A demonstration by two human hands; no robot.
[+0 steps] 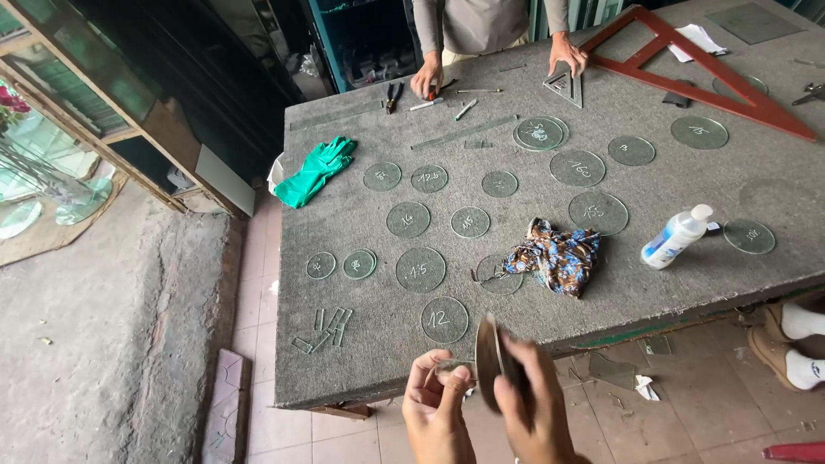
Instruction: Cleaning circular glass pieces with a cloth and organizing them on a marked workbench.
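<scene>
Glass is in our hands: our right hand (531, 397) pinches a round glass disc (488, 359) on edge, our left hand (436, 402) curls loosely beside it, below the grey desk (361, 361).

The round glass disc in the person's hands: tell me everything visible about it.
The glass disc is a thin round pane, seen almost edge-on and motion-blurred, so it reads as a dark, greyish oval. It is held upright just off the near edge of the grey table, in front of the other discs lying flat there. The right hand holds it from behind and the left hand pinches at its left side. Any marking on it cannot be made out.
</scene>
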